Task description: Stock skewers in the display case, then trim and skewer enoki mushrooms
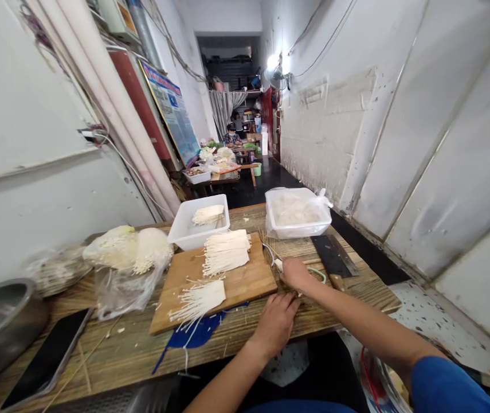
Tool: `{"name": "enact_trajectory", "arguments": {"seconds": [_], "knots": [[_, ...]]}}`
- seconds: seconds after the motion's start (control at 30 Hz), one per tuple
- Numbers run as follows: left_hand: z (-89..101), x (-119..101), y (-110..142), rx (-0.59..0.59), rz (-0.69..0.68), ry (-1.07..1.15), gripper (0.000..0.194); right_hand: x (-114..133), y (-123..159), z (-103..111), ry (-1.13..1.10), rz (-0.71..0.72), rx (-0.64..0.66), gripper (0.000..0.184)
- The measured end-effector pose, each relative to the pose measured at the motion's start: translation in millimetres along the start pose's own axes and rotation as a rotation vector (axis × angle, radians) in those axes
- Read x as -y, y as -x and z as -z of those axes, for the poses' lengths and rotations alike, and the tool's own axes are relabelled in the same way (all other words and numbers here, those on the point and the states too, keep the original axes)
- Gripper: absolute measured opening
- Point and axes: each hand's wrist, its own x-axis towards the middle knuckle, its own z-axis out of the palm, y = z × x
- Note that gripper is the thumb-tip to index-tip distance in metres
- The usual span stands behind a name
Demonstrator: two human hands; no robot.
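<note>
My right hand (298, 275) is closed just past the right edge of a wooden cutting board (249, 282). A small white piece (278, 264) shows at its fingertips; what the fingers grip is hidden. Thin bamboo skewers (269, 245) lie beside it on the table. My left hand (275, 321) rests on the tabletop near the front right corner of the board, fingers laid out and nothing visible in them. On the board are a row of enoki mushroom bundles (227, 252) and a separate fanned enoki bunch (199, 301).
A white tub (176, 230) holds more enoki; a bag-lined tub (298, 232) stands back right. A cleaver (334, 256) lies right of my right hand. Leftward are bagged enoki (120, 249), a phone (49, 358) and a steel bowl (6, 327). A person (232, 136) sits far back.
</note>
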Motion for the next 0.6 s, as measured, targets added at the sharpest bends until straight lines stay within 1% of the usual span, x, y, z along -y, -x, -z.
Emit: {"name": "enact_trajectory", "arguments": {"seconds": [0.1, 0.2, 0.3, 0.37, 0.43, 0.53, 0.6], "knots": [[3.4, -1.1, 16.1, -0.029, 0.065, 0.113, 0.04, 5.6, 0.9, 4.2, 0.029, -0.031, -0.004, 0.029], [3.8, 2.7, 23.4, -0.121, 0.164, 0.317, 0.04, 6.5, -0.1, 7.6, 0.038, -0.059, 0.0, 0.03], [4.2, 5.9, 19.7, -0.208, 0.286, 0.521, 0.038, 5.2, -1.0, 9.1, 0.021, -0.078, 0.001, 0.033], [5.8, 6.9, 14.7, -0.228, 0.378, 0.623, 0.038, 2.5, -2.8, 10.5, -0.008, -0.092, 0.0, 0.031], [7.6, 8.3, 10.6, -0.241, 0.464, 0.743, 0.037, -3.0, -6.4, 13.2, -0.053, -0.106, 0.012, 0.026], [8.1, 12.7, 6.6, -0.27, 0.603, 1.004, 0.035, -18.0, -13.3, 17.7, -0.178, -0.111, 0.081, 0.013], [6.9, 16.5, 2.4, -0.279, 0.736, 1.226, 0.033, -30.8, -16.5, 19.0, -0.302, -0.105, 0.15, 0.018]]}}
